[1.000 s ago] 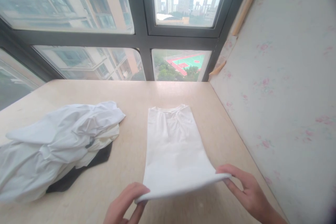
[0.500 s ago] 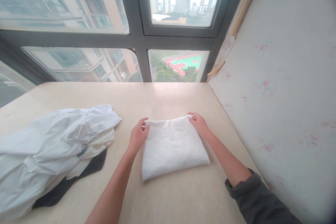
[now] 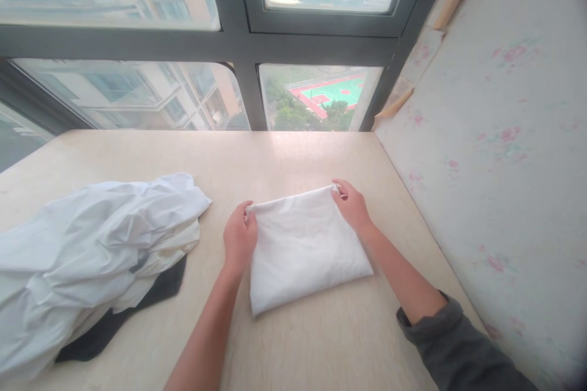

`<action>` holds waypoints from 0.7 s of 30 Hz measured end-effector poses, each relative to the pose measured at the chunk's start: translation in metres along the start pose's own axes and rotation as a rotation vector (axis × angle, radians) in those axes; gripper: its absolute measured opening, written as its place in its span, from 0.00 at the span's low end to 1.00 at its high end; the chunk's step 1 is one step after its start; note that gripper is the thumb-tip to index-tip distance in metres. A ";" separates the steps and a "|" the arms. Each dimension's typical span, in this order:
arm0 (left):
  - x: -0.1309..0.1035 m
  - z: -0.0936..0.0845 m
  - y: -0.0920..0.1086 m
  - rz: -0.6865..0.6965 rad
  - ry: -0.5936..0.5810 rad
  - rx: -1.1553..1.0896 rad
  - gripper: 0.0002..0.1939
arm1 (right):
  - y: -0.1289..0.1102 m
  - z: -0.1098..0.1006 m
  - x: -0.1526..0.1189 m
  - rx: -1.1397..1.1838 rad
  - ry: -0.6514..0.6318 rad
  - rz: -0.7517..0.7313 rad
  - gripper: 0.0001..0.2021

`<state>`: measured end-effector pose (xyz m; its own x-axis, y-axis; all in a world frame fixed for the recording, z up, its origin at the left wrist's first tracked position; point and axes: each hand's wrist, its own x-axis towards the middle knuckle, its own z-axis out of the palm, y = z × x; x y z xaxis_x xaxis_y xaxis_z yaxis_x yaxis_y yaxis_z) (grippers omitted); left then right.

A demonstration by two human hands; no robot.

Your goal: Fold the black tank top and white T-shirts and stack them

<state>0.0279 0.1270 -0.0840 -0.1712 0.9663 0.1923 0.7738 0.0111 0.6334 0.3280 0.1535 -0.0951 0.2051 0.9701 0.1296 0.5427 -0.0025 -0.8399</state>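
Observation:
A folded white cloth (image 3: 305, 250) lies in front of me on the pale surface, its far edge stretched between my hands. My left hand (image 3: 241, 235) pinches the far left corner between thumb and fingers. At the far right corner, my right hand (image 3: 351, 203) grips the cloth the same way. The far edge slants a little, its right end farther from me than its left. Part of the fingertips of both hands is hidden by the fabric.
A crumpled heap of white garments (image 3: 110, 238) lies at the left, with a dark cloth (image 3: 160, 293) under it. The pale surface (image 3: 293, 159) ends at a grey window frame (image 3: 321, 49). A flower-patterned wall (image 3: 504, 195) runs along the right.
My left hand has closed on the cloth's corner, and the far edge is now straighter and tauter. The right corner has shifted slightly away from me. The camera view has tilted down a little.

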 end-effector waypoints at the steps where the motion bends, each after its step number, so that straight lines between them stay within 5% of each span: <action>1: 0.001 0.001 -0.001 -0.002 -0.012 0.019 0.20 | 0.001 0.002 0.003 -0.028 -0.028 0.005 0.20; 7: 0.006 -0.001 0.002 0.049 -0.028 0.105 0.22 | 0.003 0.004 0.011 -0.214 -0.075 -0.091 0.21; 12: -0.027 -0.006 0.042 0.322 -0.042 0.360 0.24 | -0.016 0.005 -0.031 -0.372 -0.049 -0.407 0.23; 16: -0.062 0.019 0.062 0.469 -0.180 0.431 0.25 | -0.025 0.023 -0.069 -0.513 -0.267 -0.537 0.24; 21: -0.070 0.048 0.047 0.406 -0.187 0.461 0.30 | -0.021 0.037 -0.074 -0.700 -0.315 -0.438 0.25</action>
<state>0.1056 0.0719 -0.1032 0.2676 0.9449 0.1888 0.9445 -0.2960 0.1426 0.2711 0.0908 -0.1063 -0.3163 0.9403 0.1259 0.9153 0.3374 -0.2202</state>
